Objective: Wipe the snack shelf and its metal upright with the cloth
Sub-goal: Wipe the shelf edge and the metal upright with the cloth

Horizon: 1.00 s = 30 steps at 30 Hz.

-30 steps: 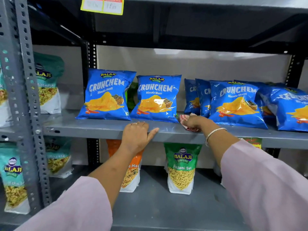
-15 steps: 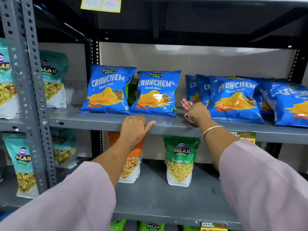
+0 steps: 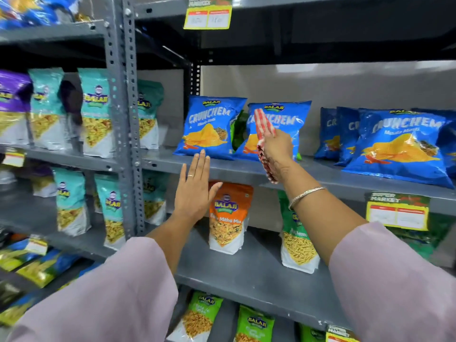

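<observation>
Head view: the right hand (image 3: pixel 276 148) is closed around a red-and-white checked cloth (image 3: pixel 265 134), held in the air in front of the second Crunchem bag (image 3: pixel 280 124) and above the front edge of the grey snack shelf (image 3: pixel 320 172); the cloth is off the metal. The left hand (image 3: pixel 195 191) is open and flat, fingers together and pointing up, empty, just below that shelf edge and to the right of the perforated metal upright (image 3: pixel 123 114).

Risks, as I judge them: the cloth's loose upper end stands close to the Crunchem bag, so a sweep toward the upright could drag across that bag or the first Crunchem bag (image 3: pixel 212 127) to its left and tip them off the shelf. The upright's punched holes and bolt heads could snag the fabric. The left side of the view is blurred, so anything close beside the upright is hard to judge.
</observation>
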Available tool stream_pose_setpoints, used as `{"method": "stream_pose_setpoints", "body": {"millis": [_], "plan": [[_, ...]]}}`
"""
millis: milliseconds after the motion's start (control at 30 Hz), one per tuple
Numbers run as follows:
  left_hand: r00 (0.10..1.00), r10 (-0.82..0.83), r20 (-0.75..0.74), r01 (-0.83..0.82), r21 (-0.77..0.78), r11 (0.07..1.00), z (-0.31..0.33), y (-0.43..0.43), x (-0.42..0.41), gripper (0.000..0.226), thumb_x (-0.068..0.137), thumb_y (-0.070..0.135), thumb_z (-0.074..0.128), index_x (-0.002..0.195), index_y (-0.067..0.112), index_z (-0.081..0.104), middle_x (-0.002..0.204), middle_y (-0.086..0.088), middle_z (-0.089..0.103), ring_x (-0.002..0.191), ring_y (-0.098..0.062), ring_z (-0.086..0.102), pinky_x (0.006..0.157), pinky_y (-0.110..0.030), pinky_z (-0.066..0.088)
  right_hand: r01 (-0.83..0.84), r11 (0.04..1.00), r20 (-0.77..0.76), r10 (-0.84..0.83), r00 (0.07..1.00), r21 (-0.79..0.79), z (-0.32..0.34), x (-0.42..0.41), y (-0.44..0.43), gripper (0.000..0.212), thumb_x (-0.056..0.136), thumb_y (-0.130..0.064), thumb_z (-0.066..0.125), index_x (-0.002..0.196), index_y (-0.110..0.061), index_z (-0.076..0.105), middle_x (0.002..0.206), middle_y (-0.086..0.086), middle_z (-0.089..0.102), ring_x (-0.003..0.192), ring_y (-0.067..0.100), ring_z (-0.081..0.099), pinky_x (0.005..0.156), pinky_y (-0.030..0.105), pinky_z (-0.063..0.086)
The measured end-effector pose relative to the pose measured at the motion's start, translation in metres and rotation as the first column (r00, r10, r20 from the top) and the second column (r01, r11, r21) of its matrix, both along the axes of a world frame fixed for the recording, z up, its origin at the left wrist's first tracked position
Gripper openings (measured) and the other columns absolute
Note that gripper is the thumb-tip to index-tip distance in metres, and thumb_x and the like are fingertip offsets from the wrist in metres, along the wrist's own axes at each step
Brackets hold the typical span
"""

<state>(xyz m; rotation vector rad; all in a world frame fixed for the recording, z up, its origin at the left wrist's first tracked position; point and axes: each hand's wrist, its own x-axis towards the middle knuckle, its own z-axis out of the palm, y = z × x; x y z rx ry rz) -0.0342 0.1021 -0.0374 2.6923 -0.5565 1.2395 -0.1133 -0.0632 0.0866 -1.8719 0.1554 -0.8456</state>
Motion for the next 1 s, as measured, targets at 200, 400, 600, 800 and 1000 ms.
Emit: {"method": "stream_pose_setpoints", "body": {"millis": [200,400,600,800,1000], "plan": [[0.994,0.094,0.052,-0.092,-0.049,0.995,-0.022,0.098,0.039,0.072,0.093,0.050,0.024,0.145,0.001,0.033,0.153,-0.015,0.026,0.140,-0.026,0.025,0.111,-0.046,0.016,-0.466,0.775,-0.116,0.558,0.822,0.427,-0.025,0.026,0.057,0.023,0.098,-0.014,0.048,0.083,-0.006,0.064,0.057,0.001,0.073,0.066,0.020,0.067,0.057,0.024,0.059],[0.995,0.069,0.066,-0.069,0.005,0.998,-0.054,0.177,0.097,0.071,0.092,0.046,0.025,0.146,-0.001,0.030,0.154,-0.015,0.024,0.142,-0.024,0.014,0.111,-0.047,0.013,-0.508,0.764,-0.436,0.644,0.629,0.397,-0.086,0.077,0.088,0.033,0.100,-0.005,0.037,0.087,-0.016,0.065,0.061,-0.008,0.074,0.063,0.007,0.069,0.055,0.015,0.057],[0.989,-0.096,0.110,0.087,0.083,0.993,-0.080,0.186,0.139,0.068,0.089,0.042,0.030,0.144,0.004,0.019,0.151,-0.018,0.029,0.144,-0.022,0.004,0.114,-0.040,0.000,-0.375,0.852,-0.539,0.523,0.661,0.366,-0.160,0.119,0.143,0.052,0.101,0.000,0.032,0.079,-0.017,0.076,0.047,-0.009,0.069,0.041,-0.001,0.064,0.038,0.010,0.047],[0.960,-0.168,0.223,0.154,0.079,0.985,-0.120,0.185,0.171,0.077,0.093,0.045,0.027,0.150,0.008,-0.009,0.158,-0.010,-0.009,0.144,-0.017,-0.014,0.117,-0.036,-0.008,-0.133,0.942,-0.565,0.293,0.772,0.307,-0.215,0.156,0.166,0.041,0.099,0.001,0.039,0.141,0.006,0.037,0.149,0.021,0.039,0.123,0.025,0.050,0.057,0.003,0.044],[0.939,-0.202,0.278,0.215,-0.018,0.976,-0.137,0.170,0.190,0.084,0.092,0.042,0.031,0.147,0.008,-0.022,0.153,-0.007,-0.029,0.143,-0.018,-0.019,0.116,-0.037,-0.002,0.017,0.945,-0.568,0.182,0.803,0.327,-0.264,0.200,0.160,0.039,0.098,-0.003,0.041,0.136,0.003,0.047,0.140,0.023,0.051,0.129,0.036,0.050,0.040,-0.002,0.039]]}}
